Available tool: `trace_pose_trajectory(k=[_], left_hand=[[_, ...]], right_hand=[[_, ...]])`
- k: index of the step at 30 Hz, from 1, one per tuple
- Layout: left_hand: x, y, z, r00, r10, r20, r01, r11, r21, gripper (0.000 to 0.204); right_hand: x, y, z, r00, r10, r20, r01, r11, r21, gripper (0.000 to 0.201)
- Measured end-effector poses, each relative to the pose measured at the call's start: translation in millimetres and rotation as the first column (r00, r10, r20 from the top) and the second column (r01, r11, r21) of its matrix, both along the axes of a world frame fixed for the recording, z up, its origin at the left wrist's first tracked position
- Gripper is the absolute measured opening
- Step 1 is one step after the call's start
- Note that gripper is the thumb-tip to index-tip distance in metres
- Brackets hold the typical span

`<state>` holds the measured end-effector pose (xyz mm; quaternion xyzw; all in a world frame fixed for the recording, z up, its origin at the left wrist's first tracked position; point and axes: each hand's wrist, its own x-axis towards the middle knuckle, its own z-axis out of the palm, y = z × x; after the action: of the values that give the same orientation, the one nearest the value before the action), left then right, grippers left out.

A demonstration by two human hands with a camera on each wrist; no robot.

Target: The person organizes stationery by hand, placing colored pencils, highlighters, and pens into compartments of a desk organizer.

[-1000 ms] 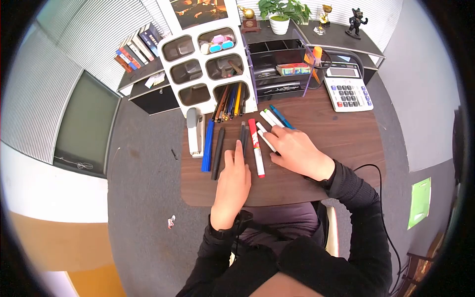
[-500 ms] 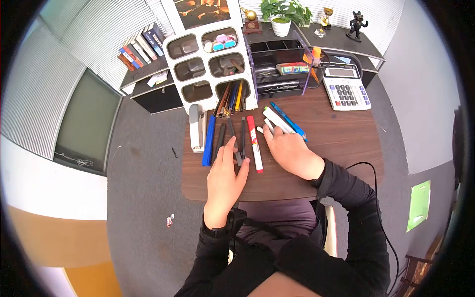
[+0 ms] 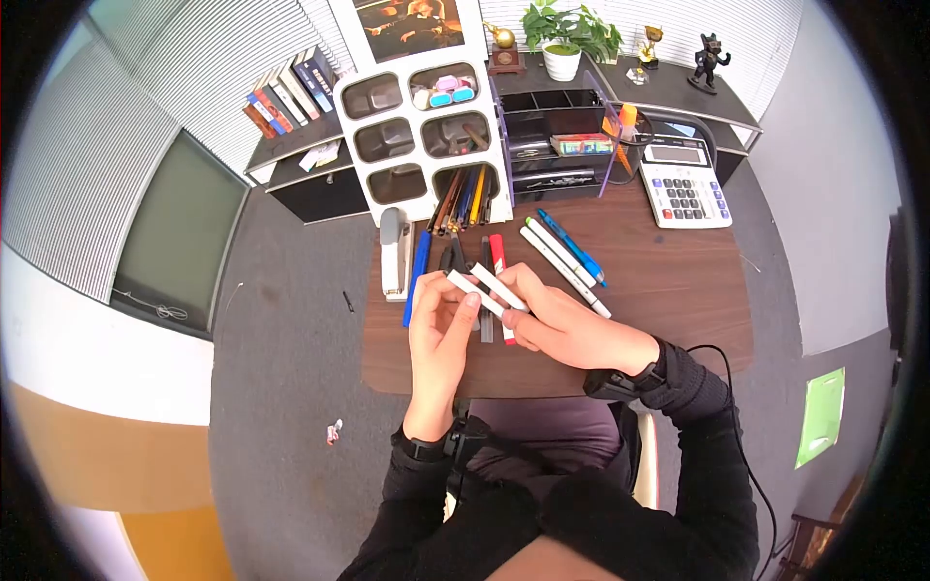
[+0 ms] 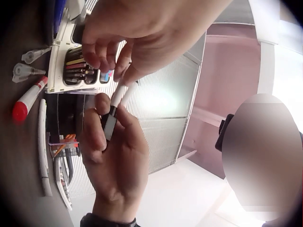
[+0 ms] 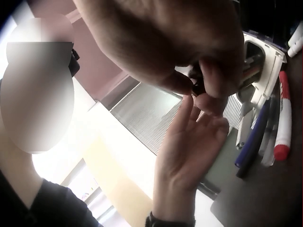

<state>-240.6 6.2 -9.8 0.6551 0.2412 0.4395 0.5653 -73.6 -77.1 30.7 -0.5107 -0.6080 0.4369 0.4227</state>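
Observation:
My left hand (image 3: 436, 334) and right hand (image 3: 576, 327) meet over the front of the desk, around two short white sticks, pen-like, with a dark band. The left thumb and fingers pinch the left stick (image 3: 462, 283) near its end. Fingers of my right hand grip the right stick (image 3: 499, 288), close alongside. The left wrist view shows a grey end section (image 4: 110, 126) past the dark band. Below the hands lie a red-and-white marker (image 3: 497, 254) and dark pens, partly covered. A blue marker (image 3: 421, 254) lies left of them.
White pens (image 3: 565, 266) and a blue pen (image 3: 573, 248) lie right of the hands. A stapler (image 3: 392, 257) stands at left. Behind are a white organizer (image 3: 419, 107) with pencils, a black desk rack (image 3: 552, 174) and a calculator (image 3: 686, 194).
My right hand has lifted the short white sticks off the desk and moved left. The left hand has come off the dark pens, now shifted, to meet it.

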Motion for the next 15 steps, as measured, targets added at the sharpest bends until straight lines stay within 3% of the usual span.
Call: trace_pose_trajectory(k=[2,4,7,9,10,12,15], left_hand=[[1,0,-3,0.998,0.041,0.055,-0.039,0.999,-0.034,0.026],[3,-2,4,1.000,0.009,0.023,-0.009,1.000,-0.011,0.025],[9,-7,9,0.997,-0.060,-0.049,0.062,0.998,0.034,0.023],[9,-11,10,0.987,-0.121,-0.107,0.129,0.989,0.071,0.025],[10,-11,11,0.987,-0.122,-0.109,0.130,0.989,0.070,0.025],[10,-6,18,0.999,-0.016,0.045,0.013,0.998,0.062,0.031],[-9,20,43,0.995,0.097,0.001,-0.096,0.993,0.062,0.022]], right_hand=[[5,6,-6,0.995,0.090,-0.043,-0.096,0.984,-0.150,0.025],[6,10,-15,0.979,0.142,-0.145,-0.165,0.973,-0.163,0.027],[5,14,-18,0.984,0.137,-0.114,-0.147,0.985,-0.087,0.031],[6,19,-32,0.989,0.125,0.079,-0.140,0.966,0.215,0.038],[8,19,-29,0.989,0.125,0.077,-0.139,0.967,0.215,0.038],[12,18,-16,0.952,0.229,0.201,-0.215,0.972,-0.091,0.044],[18,13,-22,0.984,0.161,0.078,-0.159,0.987,-0.035,0.042]])
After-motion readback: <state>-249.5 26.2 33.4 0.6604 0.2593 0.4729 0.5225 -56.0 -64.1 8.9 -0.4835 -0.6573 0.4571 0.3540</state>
